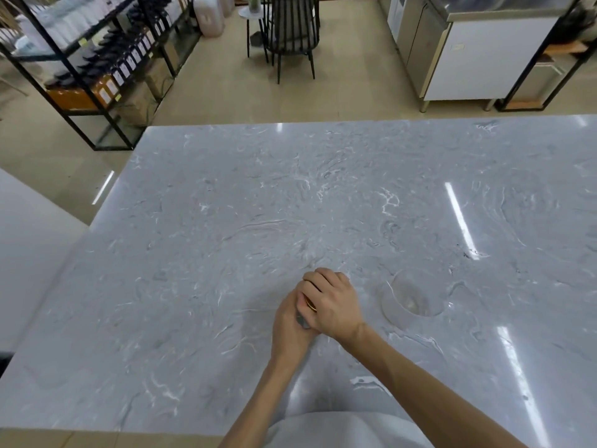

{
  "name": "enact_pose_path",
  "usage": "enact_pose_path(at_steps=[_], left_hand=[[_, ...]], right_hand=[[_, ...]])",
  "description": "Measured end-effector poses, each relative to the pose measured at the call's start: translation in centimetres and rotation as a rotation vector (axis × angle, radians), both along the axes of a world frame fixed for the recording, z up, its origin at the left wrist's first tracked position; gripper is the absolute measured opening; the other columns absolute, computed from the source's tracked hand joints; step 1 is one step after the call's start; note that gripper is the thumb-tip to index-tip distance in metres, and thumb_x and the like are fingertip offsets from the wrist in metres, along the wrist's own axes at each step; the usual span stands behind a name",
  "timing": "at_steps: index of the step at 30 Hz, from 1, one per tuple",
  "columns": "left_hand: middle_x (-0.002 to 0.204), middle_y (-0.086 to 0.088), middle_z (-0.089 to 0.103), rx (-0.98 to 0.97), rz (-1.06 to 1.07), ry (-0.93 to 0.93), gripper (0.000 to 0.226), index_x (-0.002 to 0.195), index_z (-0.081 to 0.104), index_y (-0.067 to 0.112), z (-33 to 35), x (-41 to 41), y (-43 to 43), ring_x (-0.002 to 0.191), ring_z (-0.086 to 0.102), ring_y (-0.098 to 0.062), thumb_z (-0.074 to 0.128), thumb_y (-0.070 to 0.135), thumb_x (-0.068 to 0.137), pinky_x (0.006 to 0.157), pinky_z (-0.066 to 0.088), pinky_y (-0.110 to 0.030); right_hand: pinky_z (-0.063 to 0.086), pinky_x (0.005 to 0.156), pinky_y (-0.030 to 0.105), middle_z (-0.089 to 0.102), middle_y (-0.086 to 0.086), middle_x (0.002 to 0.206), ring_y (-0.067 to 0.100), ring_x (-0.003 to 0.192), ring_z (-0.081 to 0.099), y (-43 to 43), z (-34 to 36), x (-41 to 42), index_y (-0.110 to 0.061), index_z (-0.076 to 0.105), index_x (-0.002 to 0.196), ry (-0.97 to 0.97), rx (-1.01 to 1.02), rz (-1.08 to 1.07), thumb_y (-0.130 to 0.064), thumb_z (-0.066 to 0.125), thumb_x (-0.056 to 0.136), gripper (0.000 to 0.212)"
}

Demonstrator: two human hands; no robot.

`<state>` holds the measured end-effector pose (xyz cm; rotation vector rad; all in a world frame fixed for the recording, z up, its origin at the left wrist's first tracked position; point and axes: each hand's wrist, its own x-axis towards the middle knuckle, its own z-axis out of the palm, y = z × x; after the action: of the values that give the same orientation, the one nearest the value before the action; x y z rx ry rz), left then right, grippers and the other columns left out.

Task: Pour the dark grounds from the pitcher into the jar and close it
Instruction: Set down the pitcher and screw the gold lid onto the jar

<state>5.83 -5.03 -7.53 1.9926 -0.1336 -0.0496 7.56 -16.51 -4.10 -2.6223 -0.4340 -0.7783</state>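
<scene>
Closing now: right hand [332, 302] clamping over the gold lid [310, 306], left hand [290, 328] gripping the small jar [303, 321] on the counter [193, 253]. Glass, probably slippery; gripping low. Clear pitcher [412, 300] sitting emptied, just right.

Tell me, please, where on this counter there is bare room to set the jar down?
The grey marble counter is bare left of the left hand and across its far half. It is crowded only near the right hand, capping the small jar, with the clear glass pitcher just right.
</scene>
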Motion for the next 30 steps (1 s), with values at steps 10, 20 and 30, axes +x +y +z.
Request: enact_pose_path(at_steps=[10,20,30], left_hand=[[0.093,0.007,0.074,-0.023,0.052,0.037,0.026,0.100,0.068,0.023,-0.5,-0.5,0.1,0.084,0.073,-0.013,0.076,0.024,0.074,0.070,0.062,-0.041],[0.105,0.012,0.061,0.182,0.155,0.017,0.037,0.118,0.056,0.028,0.9,-1.0,-2.2,0.095,0.060,-0.014,0.070,0.042,0.087,0.083,0.057,-0.039],[0.150,0.007,0.023,-0.098,-0.084,0.196,0.116,0.155,0.007,0.045,1.4,-1.1,0.5,0.142,0.039,-0.019,0.092,0.036,0.076,0.116,0.044,-0.041]], right_hand=[[0.047,0.067,0.034,0.069,-0.003,0.088,0.023,0.089,0.065,0.4,0.5,-0.4,-0.017,0.067,0.078,0.052,-0.029,-0.040,-0.022,0.066,0.080,0.006],[0.046,0.085,0.037,0.054,0.013,0.113,0.030,0.101,0.050,0.8,3.7,-1.4,-0.007,0.053,0.132,0.493,0.032,-0.374,-0.053,0.066,0.081,0.070],[0.011,0.112,0.022,0.020,-0.018,0.152,0.011,0.146,0.007,-5.2,6.4,1.3,-0.028,0.013,0.156,0.995,0.124,0.458,-0.004,0.059,0.083,0.089]])
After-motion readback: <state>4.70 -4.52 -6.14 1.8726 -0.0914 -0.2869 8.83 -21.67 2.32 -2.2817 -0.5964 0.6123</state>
